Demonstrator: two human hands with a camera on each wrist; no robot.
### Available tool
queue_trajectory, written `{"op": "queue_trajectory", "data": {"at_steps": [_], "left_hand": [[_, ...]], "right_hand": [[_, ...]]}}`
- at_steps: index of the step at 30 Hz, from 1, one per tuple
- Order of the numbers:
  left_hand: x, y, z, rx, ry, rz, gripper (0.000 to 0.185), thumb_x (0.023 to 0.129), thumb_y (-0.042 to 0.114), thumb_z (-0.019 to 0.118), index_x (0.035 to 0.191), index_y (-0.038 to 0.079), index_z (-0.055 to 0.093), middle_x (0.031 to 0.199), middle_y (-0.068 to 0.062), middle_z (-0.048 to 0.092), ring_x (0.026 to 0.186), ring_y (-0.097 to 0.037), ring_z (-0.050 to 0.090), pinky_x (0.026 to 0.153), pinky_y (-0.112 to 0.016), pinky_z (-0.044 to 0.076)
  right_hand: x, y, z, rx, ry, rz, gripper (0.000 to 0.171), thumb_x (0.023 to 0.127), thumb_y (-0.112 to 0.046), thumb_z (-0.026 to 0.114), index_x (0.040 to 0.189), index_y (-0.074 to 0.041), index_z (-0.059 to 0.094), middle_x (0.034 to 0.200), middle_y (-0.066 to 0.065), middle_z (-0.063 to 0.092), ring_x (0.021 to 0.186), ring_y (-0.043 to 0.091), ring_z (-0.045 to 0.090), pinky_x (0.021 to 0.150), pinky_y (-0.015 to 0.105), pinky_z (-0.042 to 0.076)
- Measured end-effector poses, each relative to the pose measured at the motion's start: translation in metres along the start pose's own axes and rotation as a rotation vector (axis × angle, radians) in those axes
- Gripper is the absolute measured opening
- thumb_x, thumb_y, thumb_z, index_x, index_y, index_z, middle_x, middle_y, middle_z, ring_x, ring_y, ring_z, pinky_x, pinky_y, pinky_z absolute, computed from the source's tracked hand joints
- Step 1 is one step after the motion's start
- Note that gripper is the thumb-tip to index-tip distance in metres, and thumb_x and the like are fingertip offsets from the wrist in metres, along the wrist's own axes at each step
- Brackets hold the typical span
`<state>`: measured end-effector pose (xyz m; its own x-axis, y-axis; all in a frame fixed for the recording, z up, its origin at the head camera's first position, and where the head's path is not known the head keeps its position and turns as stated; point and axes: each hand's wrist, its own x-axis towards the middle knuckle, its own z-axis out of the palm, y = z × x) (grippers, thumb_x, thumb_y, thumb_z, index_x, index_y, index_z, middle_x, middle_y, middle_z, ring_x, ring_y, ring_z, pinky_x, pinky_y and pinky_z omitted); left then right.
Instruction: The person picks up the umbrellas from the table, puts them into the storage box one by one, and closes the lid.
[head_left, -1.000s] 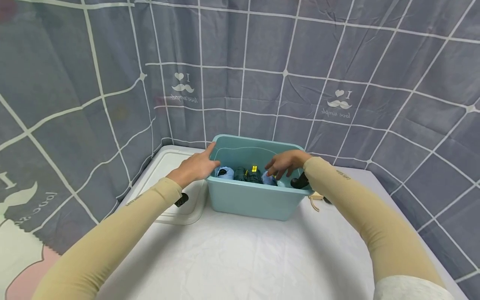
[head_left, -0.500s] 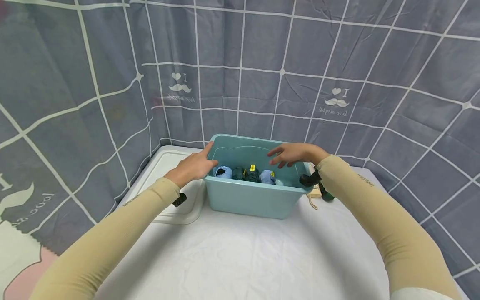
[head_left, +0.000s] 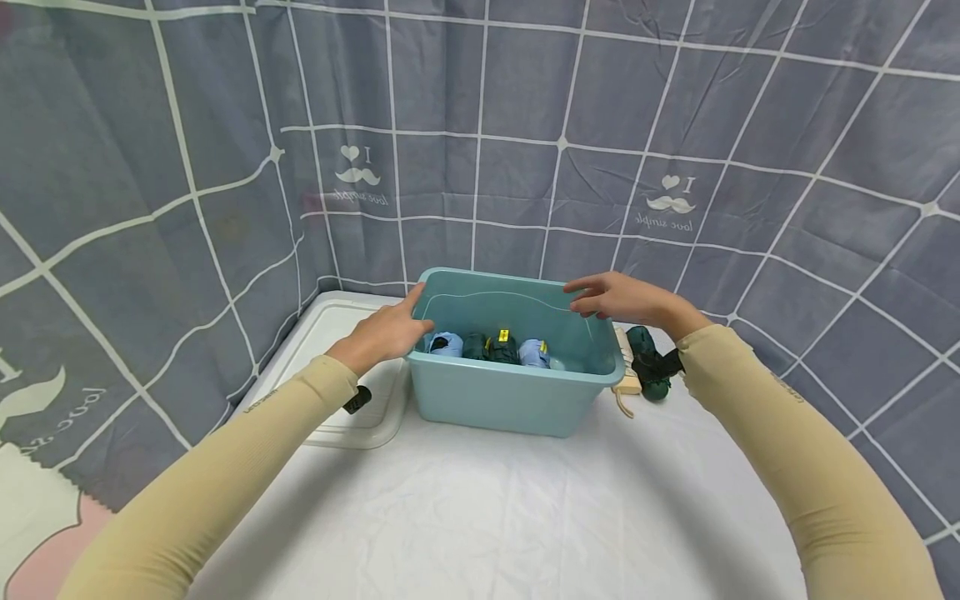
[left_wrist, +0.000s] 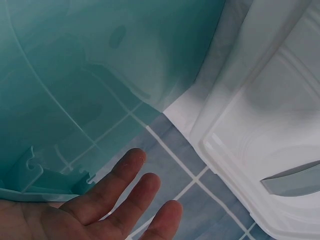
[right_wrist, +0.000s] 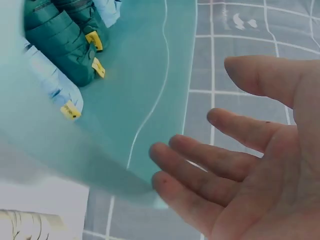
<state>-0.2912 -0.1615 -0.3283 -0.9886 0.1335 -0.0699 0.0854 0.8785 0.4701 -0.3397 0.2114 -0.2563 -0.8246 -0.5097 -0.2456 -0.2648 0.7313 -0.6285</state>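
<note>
A teal plastic bin [head_left: 510,396] stands on the white-covered table. Inside lie rolled folding umbrellas in a row: a light blue one [head_left: 447,344] at the left, dark green ones [head_left: 502,347] in the middle and another light blue one [head_left: 534,353] to the right. Yellow tags show on several of them. My left hand [head_left: 381,335] rests at the bin's left rim, its fingers fairly straight along the outside in the left wrist view. Over the bin's right end hovers my right hand [head_left: 626,302], fingers spread and loosely bent, holding nothing.
Left of the bin lies a white lid [head_left: 337,321], partly beneath my left arm. On the right, close to the bin, are a cream umbrella [head_left: 628,382] with a cord loop and a dark green umbrella [head_left: 656,389]. A grey checked curtain [head_left: 525,183] hangs behind.
My right hand has come up out of the bin and moved right to its right end, uncovering the right light blue umbrella and the items beside the bin. The left hand stays at the rim.
</note>
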Motion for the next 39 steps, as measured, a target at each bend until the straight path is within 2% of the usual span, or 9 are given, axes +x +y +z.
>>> {"op": "queue_trajectory", "data": {"at_steps": [10,19,31,39], "left_hand": [[-0.001,0.0,-0.001,-0.003,0.001,-0.007,0.081,0.099,0.047,0.042,0.164,0.027,-0.003,0.155,-0.023,0.042,0.135,-0.043,0.049,0.101,-0.062,0.043],[0.0,-0.001,0.0,-0.002,-0.003,-0.004,0.081,0.099,0.047,0.042,0.164,0.028,-0.003,0.154,-0.022,0.044,0.134,-0.042,0.05,0.102,-0.063,0.042],[0.0,0.0,0.0,-0.005,-0.008,0.004,0.081,0.1,0.047,0.041,0.164,0.027,-0.004,0.154,-0.021,0.045,0.133,-0.041,0.052,0.102,-0.062,0.043],[0.0,0.0,-0.001,-0.004,-0.014,0.0,0.081,0.1,0.048,0.041,0.164,0.027,-0.005,0.153,-0.022,0.046,0.132,-0.041,0.053,0.102,-0.062,0.043]], "right_hand": [[-0.018,0.015,-0.007,0.034,0.149,-0.006,0.058,0.102,-0.03,0.059,0.155,-0.013,0.041,0.154,0.021,0.046,0.135,0.036,0.051,0.108,0.053,0.044],[-0.034,0.036,-0.01,0.121,0.206,-0.019,0.06,0.104,-0.029,0.057,0.157,-0.012,0.036,0.153,0.022,0.045,0.139,0.039,0.047,0.112,0.055,0.039],[-0.04,0.084,-0.01,0.176,0.28,0.017,0.061,0.106,-0.025,0.053,0.159,-0.009,0.029,0.155,0.026,0.04,0.141,0.042,0.043,0.113,0.055,0.037],[-0.04,0.112,-0.007,0.201,0.331,0.052,0.066,0.105,-0.03,0.054,0.16,-0.009,0.026,0.158,0.023,0.038,0.14,0.042,0.043,0.114,0.055,0.036]]}}
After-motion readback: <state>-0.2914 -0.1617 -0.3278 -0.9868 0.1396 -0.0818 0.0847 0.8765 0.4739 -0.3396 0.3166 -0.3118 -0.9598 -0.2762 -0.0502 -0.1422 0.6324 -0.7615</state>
